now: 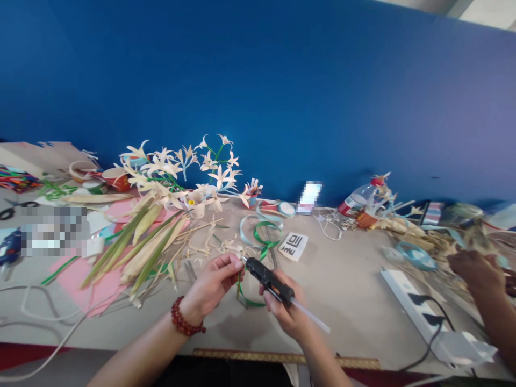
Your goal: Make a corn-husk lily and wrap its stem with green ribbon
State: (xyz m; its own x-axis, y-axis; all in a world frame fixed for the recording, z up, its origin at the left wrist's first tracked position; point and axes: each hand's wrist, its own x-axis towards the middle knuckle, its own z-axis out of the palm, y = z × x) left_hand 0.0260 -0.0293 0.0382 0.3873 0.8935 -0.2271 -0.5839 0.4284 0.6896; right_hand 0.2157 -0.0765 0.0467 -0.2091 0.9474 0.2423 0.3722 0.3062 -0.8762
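The grey table (346, 301) ends just below the forearms, leaving bare surface between the glue gun and the white power strip (417, 312). The right hand (284, 303) wraps its fingers round the black glue gun (270, 280), its long axis slanting, nozzle up-left at the left hand (215, 282), glue stick (310, 316) trailing down-right. Left thumb and forefinger pinch a thin green piece (238, 285).

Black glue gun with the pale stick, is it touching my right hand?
Touching: the head view shows the right hand wrapped around the black glue gun.
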